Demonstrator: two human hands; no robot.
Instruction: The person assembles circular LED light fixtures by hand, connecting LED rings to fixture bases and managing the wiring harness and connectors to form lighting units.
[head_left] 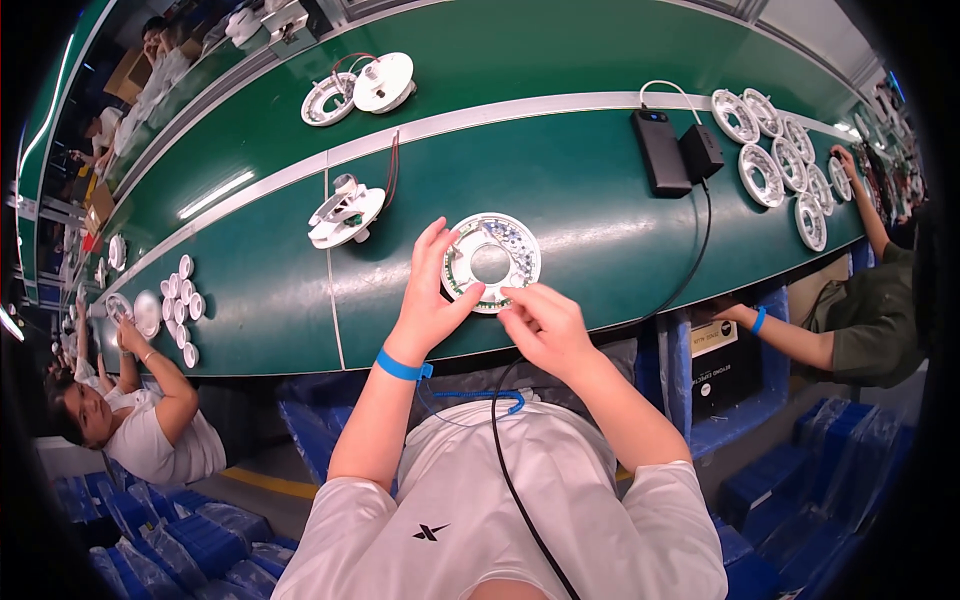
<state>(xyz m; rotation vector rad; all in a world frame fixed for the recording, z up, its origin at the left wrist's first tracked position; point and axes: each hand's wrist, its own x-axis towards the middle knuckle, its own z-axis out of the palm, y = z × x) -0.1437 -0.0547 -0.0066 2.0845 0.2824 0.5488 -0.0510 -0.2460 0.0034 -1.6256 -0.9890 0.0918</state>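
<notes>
White plastic ring [491, 262] lies flat on the green belt [580, 200], well left of the black power bank [659, 152]; left hand [428, 300] steadies its rim with spread fingers; right hand [543, 320] pinches its near edge; best keep it flat and pressed down; its inner band shows small components.

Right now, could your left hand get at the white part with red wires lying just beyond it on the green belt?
Probably yes. The left hand rests against the ring-shaped board, and the white part with red wires lies on the green belt just up and left of it, with nothing between them.
</notes>
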